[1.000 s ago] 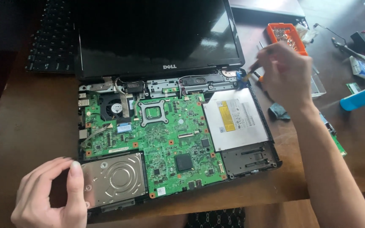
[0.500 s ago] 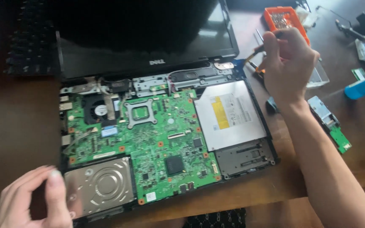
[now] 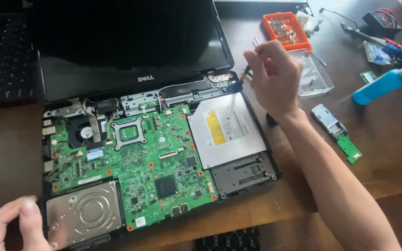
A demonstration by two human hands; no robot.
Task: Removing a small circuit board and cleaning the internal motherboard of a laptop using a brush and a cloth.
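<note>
An opened laptop lies on a wooden table, its green motherboard bare, with a silver hard drive at the near left and a silver optical drive at the right. Its dark screen stands open at the back. My right hand holds a thin screwdriver whose tip points at the laptop's back right corner, by the hinge. My left hand rests at the laptop's near left corner, thumb touching the edge beside the hard drive, fingers apart and holding nothing.
An orange screwdriver-bit case and a clear plastic lid lie behind my right hand. A small green circuit card, a blue bottle and cables sit at the right. A black keyboard lies at the left.
The view has shifted. My right hand with the screwdriver has come down a little toward the laptop's back right corner. My left hand stays at the near left corner.
</note>
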